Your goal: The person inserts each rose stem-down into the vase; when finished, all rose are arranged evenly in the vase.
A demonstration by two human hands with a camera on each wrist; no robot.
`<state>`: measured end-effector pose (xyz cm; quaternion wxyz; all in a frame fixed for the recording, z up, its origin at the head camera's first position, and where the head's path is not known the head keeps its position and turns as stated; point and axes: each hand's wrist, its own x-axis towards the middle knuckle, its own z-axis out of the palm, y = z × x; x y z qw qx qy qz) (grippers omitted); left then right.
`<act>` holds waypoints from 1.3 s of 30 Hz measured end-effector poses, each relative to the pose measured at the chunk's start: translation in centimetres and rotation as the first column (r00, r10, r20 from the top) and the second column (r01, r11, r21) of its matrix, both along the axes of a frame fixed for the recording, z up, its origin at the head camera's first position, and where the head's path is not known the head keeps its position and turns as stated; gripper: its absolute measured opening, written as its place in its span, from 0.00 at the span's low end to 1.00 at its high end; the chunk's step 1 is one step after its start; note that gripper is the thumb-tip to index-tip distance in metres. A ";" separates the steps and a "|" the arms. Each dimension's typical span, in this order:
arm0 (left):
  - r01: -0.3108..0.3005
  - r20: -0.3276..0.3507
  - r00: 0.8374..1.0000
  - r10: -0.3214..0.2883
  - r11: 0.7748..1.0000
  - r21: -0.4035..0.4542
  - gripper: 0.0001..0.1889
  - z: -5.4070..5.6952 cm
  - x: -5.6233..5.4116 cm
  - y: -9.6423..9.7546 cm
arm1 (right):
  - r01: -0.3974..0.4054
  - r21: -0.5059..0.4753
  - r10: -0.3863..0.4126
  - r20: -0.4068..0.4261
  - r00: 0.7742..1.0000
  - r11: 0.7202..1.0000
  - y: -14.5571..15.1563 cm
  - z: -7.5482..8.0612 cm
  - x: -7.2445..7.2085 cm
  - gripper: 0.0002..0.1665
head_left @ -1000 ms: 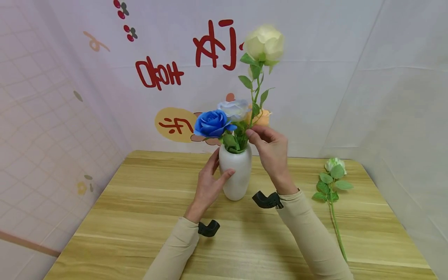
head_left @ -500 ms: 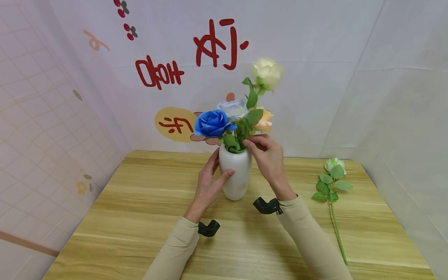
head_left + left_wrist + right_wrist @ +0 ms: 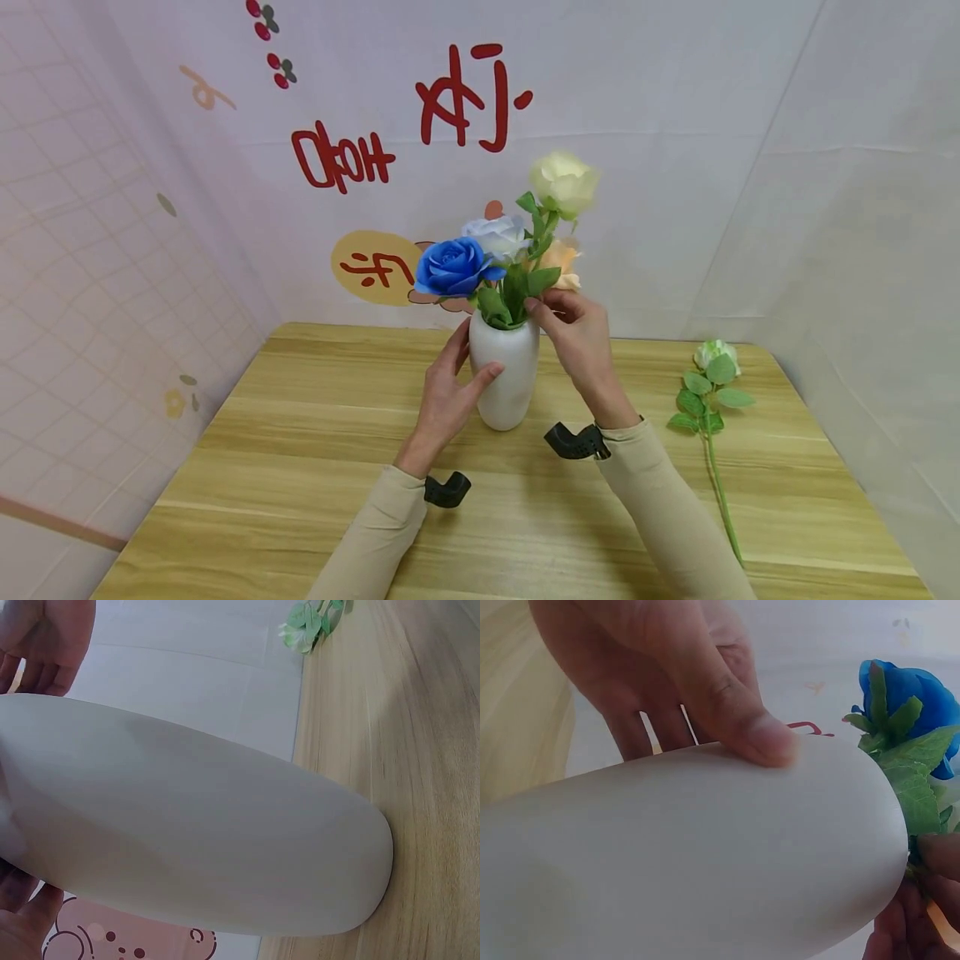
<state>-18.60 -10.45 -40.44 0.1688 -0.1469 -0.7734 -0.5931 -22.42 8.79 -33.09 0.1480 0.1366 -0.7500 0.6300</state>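
A white vase stands upright on the wooden table. My left hand grips its left side, thumb across the front and fingers around behind. At the rim, my right hand pinches the stem of a cream rose, which rises above the other flowers. A blue rose, a pale bluish-white rose and a peach rose stand in the vase among green leaves. In the right wrist view the right fingertips sit close by the vase mouth; the stem ends inside are hidden.
A white-green flower with a long stem lies on the right of the wooden table. Behind the table hangs a pale backdrop with red lettering. Black wrist mounts stick out from both sleeves.
The cream rose has come down a good way into the vase, its bloom now much lower. My right hand has dropped slightly to the rim. My left hand stays on the vase.
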 end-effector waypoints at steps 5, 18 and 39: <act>-0.004 0.003 1.000 0.004 1.000 -0.004 0.42 0.0 0.0 0.1 | -0.040 -0.002 0.040 0.018 0.999 0.999 0.1 -0.3 0.3 0.11; 0.003 -0.005 1.000 -0.003 1.000 0.006 0.41 -0.2 0.0 0.3 | -0.074 0.055 0.076 -0.042 0.996 0.996 0.4 -1.2 0.4 0.12; 0.003 0.018 1.000 -0.004 1.000 0.010 0.42 -0.1 -0.1 0.2 | -0.067 0.108 0.064 0.027 0.998 0.992 7.5 -2.2 3.1 0.20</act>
